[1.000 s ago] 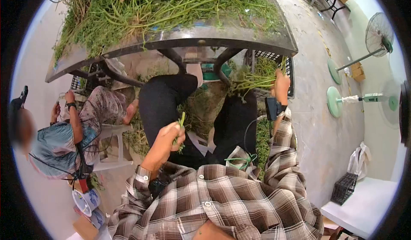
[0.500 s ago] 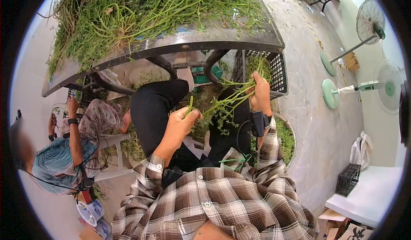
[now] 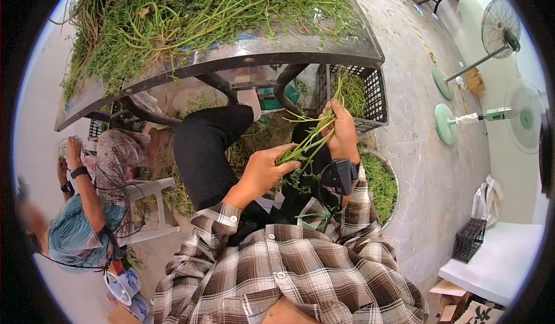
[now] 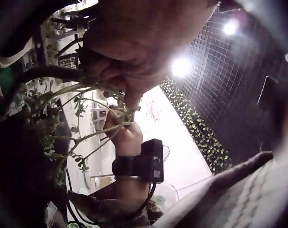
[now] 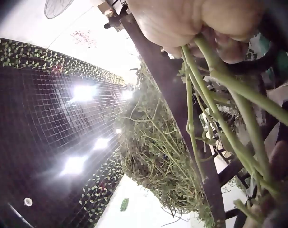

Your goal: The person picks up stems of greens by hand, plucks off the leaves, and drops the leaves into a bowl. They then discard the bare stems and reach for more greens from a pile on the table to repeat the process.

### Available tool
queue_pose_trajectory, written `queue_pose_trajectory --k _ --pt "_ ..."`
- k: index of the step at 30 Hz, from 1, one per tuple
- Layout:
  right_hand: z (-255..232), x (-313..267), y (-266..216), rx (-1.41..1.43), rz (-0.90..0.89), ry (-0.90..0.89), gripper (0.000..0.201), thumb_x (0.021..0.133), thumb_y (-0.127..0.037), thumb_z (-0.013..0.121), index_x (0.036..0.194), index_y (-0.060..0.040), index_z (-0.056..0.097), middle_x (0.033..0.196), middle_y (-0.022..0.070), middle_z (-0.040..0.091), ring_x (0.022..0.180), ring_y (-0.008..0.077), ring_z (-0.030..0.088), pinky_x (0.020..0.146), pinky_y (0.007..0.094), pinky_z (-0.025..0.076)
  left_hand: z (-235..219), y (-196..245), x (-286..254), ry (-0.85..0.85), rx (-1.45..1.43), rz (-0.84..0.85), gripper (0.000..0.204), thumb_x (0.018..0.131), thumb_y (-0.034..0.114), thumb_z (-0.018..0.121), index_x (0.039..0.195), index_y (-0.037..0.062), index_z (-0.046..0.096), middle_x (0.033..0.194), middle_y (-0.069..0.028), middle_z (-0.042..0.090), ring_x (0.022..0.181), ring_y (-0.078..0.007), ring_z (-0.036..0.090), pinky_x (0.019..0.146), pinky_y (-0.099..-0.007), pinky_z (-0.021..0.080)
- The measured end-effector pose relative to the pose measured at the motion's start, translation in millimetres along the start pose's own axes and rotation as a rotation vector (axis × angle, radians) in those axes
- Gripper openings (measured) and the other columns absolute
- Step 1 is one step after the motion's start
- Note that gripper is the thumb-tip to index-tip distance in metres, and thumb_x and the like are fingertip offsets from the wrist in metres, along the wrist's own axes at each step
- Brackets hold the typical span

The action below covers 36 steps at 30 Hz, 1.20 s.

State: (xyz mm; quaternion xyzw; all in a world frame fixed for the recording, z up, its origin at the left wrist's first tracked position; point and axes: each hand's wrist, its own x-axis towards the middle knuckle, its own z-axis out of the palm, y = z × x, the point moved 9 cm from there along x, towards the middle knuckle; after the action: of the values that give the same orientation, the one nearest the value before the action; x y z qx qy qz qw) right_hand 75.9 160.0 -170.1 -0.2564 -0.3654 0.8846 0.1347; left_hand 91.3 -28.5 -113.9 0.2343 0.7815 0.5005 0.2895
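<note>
Over the person's lap, the right hand [image 3: 343, 132] grips a small bunch of long green leafy stems [image 3: 315, 134]. The left hand [image 3: 267, 169] lies to its lower left, thumb and fingers pinching the leafy lower end of the same bunch. In the right wrist view the thick stems [image 5: 239, 102] run from under the curled right hand [image 5: 196, 21] toward the lower right corner. The left wrist view has the left hand [image 4: 134, 42] close above the right hand [image 4: 126, 140], with small-leaved sprigs [image 4: 77, 137] hanging between and beside them.
A heap of the same greens [image 3: 219, 17] covers the table [image 3: 324, 52] ahead. A black crate [image 3: 376, 95] with greens stands under its right corner, and a round container of greens [image 3: 378, 188] lies by the right thigh. Another person [image 3: 87, 220] sits at left; fans [image 3: 445, 124] stand right.
The left hand has moved up and right to the bunch and now pinches its leafy end. The right hand has brought the stems inward from beside the crate.
</note>
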Motion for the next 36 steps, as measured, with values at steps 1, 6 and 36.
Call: queue_pose_trajectory --k 1,6,36 --pt "-0.2 0.3 1.4 -0.001 0.001 0.001 0.019 0.090 -0.023 0.052 0.078 -0.0085 0.051 0.057 -0.0010 0.048 0.043 0.0086 0.045 0.038 0.0221 0.035 0.5 -0.3 1.9 0.017 0.012 0.037 0.043 0.079 0.024 0.067 0.114 0.0014 0.057 0.098 -0.0117 0.065 0.084 -0.0117 0.059 0.076 -0.0259 0.045" --pt "8.5 0.5 16.1 0.139 0.086 -0.151 0.019 0.090 -0.023 0.052 0.079 -0.0080 0.051 0.059 0.0007 0.052 0.050 0.0101 0.054 0.040 0.0207 0.043 12.8 -7.1 4.4 -0.110 0.038 -0.018 0.033 0.079 0.028 0.067 0.100 0.0032 0.062 0.084 -0.0113 0.062 0.077 -0.0167 0.059 0.071 -0.0280 0.044" --pt "-152.0 37.5 -83.8 0.133 -0.181 0.444 0.019 0.090 -0.024 0.049 0.083 -0.0069 0.046 0.058 0.0020 0.039 0.042 0.0139 0.039 0.035 0.0265 0.032 -61.8 -19.6 -64.2 0.056 -0.490 -0.169 0.025 0.091 0.035 0.048 0.096 0.0104 0.053 0.069 0.0060 0.042 0.061 -0.0032 0.035 0.051 -0.0171 0.028"
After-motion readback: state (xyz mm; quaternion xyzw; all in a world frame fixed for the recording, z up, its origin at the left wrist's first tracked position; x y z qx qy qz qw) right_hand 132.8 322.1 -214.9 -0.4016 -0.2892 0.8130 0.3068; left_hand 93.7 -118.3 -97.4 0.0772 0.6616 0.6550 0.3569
